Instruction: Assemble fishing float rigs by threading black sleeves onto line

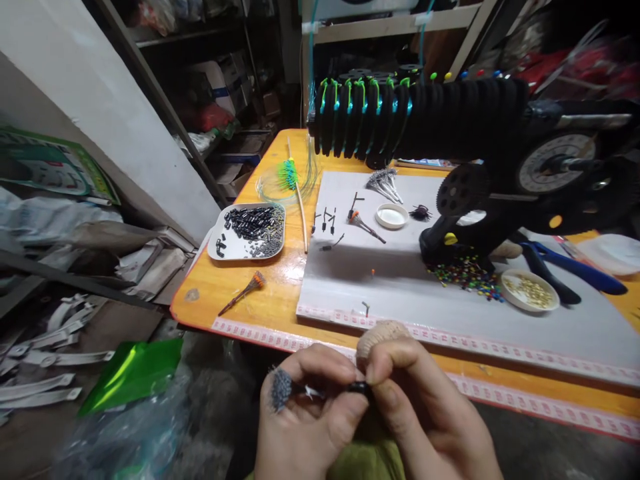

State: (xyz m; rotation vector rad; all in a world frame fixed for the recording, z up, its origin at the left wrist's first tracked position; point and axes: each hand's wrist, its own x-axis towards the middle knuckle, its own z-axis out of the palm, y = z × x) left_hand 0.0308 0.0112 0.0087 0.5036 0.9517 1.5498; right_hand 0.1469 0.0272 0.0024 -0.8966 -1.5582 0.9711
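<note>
Just off the table's front edge, my left hand (315,413) and my right hand (425,400) meet with closed fingertips. Between them they pinch a small black cylindrical piece (358,387), its ends partly covered by the fingers. A bundle of thin grey-tipped sticks (281,391) is tucked inside my left hand, its grey heads poking out at the side. Beige wrapping (383,335) covers one finger. Beyond my hands, a tiny part (367,308) lies on the white board (340,293), with several black pieces on thin stems (325,220) further back.
A white tray (215,250) of black and grey pieces stands left. Near it lie an orange-tipped bundle (245,292) and a stick with green-blue bristles (301,210). A black geared machine (425,120) overhangs the right side, by coloured beads (467,277), a dish (545,308) and blue-handled pliers (580,267).
</note>
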